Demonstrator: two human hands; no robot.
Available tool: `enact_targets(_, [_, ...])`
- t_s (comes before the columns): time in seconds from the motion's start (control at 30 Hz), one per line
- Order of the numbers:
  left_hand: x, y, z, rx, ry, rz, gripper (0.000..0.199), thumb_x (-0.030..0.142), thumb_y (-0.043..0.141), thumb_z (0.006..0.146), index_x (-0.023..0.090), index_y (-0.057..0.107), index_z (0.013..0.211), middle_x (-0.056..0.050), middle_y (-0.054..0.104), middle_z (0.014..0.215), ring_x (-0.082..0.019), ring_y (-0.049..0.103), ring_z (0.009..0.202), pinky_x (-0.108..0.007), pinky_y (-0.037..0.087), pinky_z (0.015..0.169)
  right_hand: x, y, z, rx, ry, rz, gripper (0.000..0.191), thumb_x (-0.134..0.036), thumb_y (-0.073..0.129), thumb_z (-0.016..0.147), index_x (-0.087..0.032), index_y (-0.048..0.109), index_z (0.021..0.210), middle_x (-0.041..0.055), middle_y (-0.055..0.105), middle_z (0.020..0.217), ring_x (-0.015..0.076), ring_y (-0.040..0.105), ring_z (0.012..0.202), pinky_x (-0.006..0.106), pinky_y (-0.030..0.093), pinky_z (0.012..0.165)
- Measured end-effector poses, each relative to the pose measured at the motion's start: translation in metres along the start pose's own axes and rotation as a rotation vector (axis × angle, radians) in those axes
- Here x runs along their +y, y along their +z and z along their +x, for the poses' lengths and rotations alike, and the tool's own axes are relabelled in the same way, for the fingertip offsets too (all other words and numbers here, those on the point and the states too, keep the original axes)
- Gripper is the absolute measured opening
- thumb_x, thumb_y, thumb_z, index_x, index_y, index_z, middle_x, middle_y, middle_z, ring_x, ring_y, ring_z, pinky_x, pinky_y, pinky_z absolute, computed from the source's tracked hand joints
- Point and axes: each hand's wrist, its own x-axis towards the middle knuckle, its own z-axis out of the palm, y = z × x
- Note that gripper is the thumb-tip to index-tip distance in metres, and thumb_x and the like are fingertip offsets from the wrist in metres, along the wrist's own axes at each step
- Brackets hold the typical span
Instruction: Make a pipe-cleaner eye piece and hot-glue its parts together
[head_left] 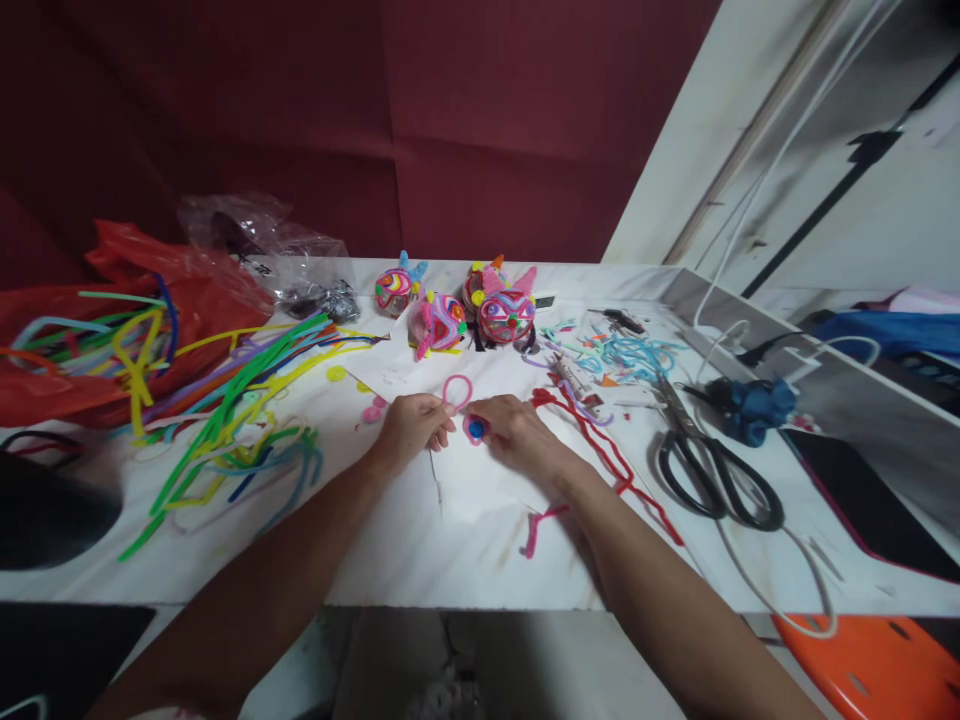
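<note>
Both hands meet over the middle of the white table. My left hand (417,424) pinches the lower left side of a pink pipe-cleaner loop (457,380), which stands up between the hands. Fingers bent, my right hand (510,428) closes on the same pink piece from the right. Just below the loop, beside the right fingertips, is a round blue piece (476,428) ringed in pink. A short dark-pink pipe cleaner (533,532) lies under my right forearm. Long red pipe cleaners (619,460) lie to the right of that hand.
Colourful decorated balls (508,315) stand at the back. Green and yellow pipe cleaners (232,400) spread leftward, by a red bag (202,285) and a clear bag (262,240). Black-handled scissors (709,470), a glue tube (576,380), blue scraps (637,355) and a dark tablet (877,500) lie right.
</note>
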Motion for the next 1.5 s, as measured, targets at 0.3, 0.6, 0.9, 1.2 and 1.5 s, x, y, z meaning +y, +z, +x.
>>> enact_targets(0.3, [-0.006,0.000,0.003,-0.024,0.005,-0.045,0.024,0.025,0.071,0.077,0.014,0.062,0.058,0.000,0.060,0.047,-0.008,0.050,0.037,-0.018,0.038,0.038,-0.013,-0.009,0.000,-0.157,0.155,-0.206,0.034,-0.016,0.057,0.090,-0.021,0.070,0.121,0.0101,0.071,0.124,0.0284,0.060,0.112,0.039,0.041,0.086])
enact_targets(0.6, [-0.004,0.005,-0.004,-0.088,-0.061,-0.166,0.020,0.025,0.076,0.075,0.011,0.064,0.068,-0.002,0.067,0.061,-0.007,0.053,0.041,-0.018,0.036,0.038,-0.017,-0.030,-0.013,-0.281,0.217,-0.378,0.025,-0.020,0.061,0.089,-0.017,0.074,0.110,0.0128,0.073,0.106,0.0279,0.062,0.104,0.038,0.039,0.091])
enact_targets(0.9, [-0.005,0.013,-0.014,-0.178,-0.061,-0.203,0.022,0.029,0.075,0.078,0.011,0.064,0.071,-0.002,0.067,0.065,-0.007,0.056,0.043,-0.018,0.036,0.039,-0.029,-0.011,-0.008,0.143,0.493,0.480,0.028,-0.042,0.063,0.086,-0.016,0.075,0.086,0.0019,0.066,0.067,0.0152,0.055,0.059,0.028,0.041,0.058])
enact_targets(1.2, [-0.008,0.014,-0.014,-0.205,-0.023,-0.244,0.028,0.035,0.076,0.078,0.013,0.062,0.070,-0.001,0.066,0.064,-0.008,0.057,0.045,-0.018,0.041,0.043,-0.038,0.002,-0.003,0.294,0.607,0.692,0.037,-0.055,0.074,0.072,-0.018,0.074,0.075,-0.0009,0.061,0.061,0.0121,0.048,0.056,0.026,0.037,0.054])
enact_targets(1.5, [-0.005,0.013,-0.016,-0.235,-0.042,-0.258,0.022,0.029,0.076,0.080,0.011,0.065,0.074,-0.002,0.068,0.065,-0.009,0.062,0.049,-0.019,0.045,0.047,-0.049,0.006,-0.002,0.381,0.692,0.854,0.037,-0.052,0.083,0.063,-0.017,0.075,0.075,0.0002,0.065,0.064,0.0121,0.053,0.058,0.025,0.043,0.056])
